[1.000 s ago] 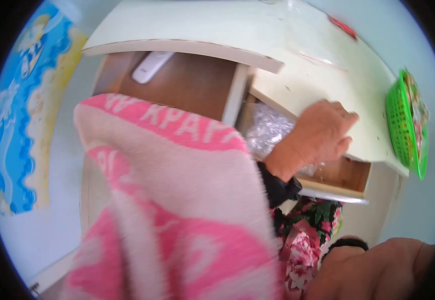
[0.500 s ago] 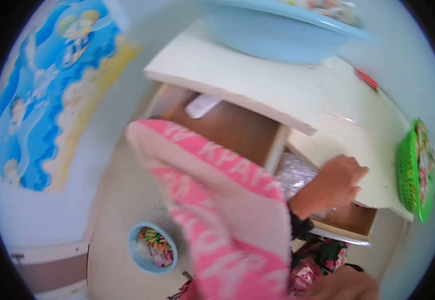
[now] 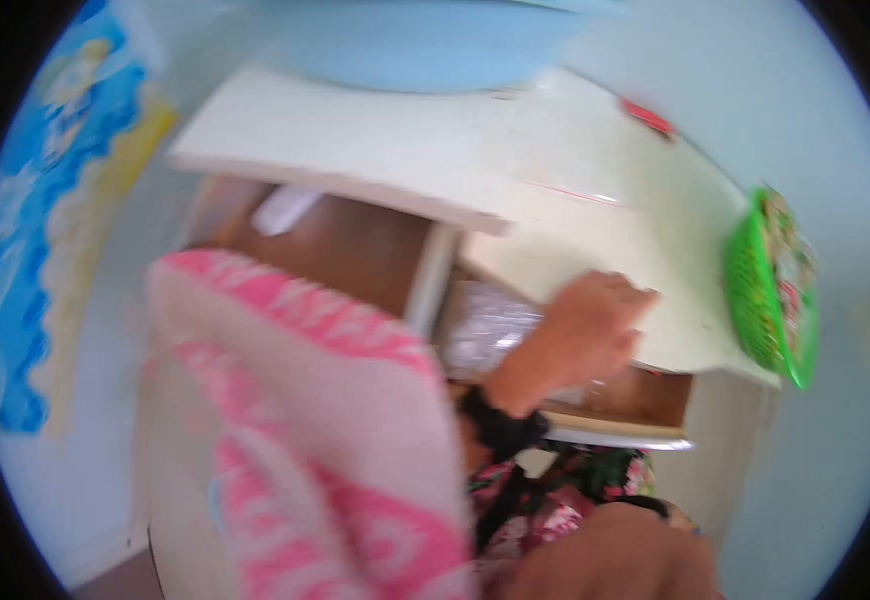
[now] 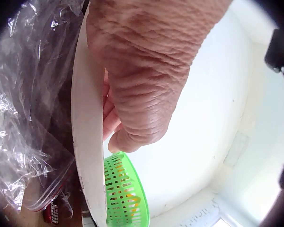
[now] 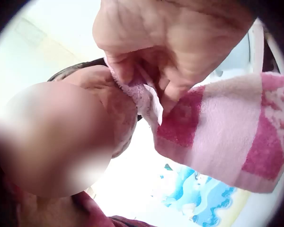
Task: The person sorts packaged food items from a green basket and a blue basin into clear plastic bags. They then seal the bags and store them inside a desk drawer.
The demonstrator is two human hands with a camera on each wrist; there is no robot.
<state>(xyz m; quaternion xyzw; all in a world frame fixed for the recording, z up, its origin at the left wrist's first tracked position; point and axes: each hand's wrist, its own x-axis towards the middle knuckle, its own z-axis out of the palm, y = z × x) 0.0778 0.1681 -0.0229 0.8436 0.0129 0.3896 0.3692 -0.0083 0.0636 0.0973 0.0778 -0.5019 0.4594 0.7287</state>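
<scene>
A pink and white towel [image 3: 345, 365] with lettering hangs across the lower left of the head view, in front of a chest of drawers. My right hand [image 5: 175, 38] pinches one edge of it beside the person's head, as the right wrist view shows. In the head view, this right hand [image 3: 610, 555] appears large and blurred at the bottom. My left hand [image 3: 585, 335] rests on the white tabletop [image 3: 675, 330], above a pulled-out drawer of clear plastic bags [image 3: 490, 325]. From the left wrist, its fingers [image 4: 111, 116] are partly hidden by the hand itself.
Left of that drawer, a second open drawer holds a white device [image 3: 285, 210]. A blue basin [image 3: 415, 45] stands at the tabletop's back. Against the right wall is a green basket [image 3: 745, 290], and a red item [image 3: 647, 118] lies by the back edge.
The head view has swung about, bringing the blue basin into sight. A bucket of coloured pieces seen half a second ago is now mostly behind the towel. Both hands keep their places.
</scene>
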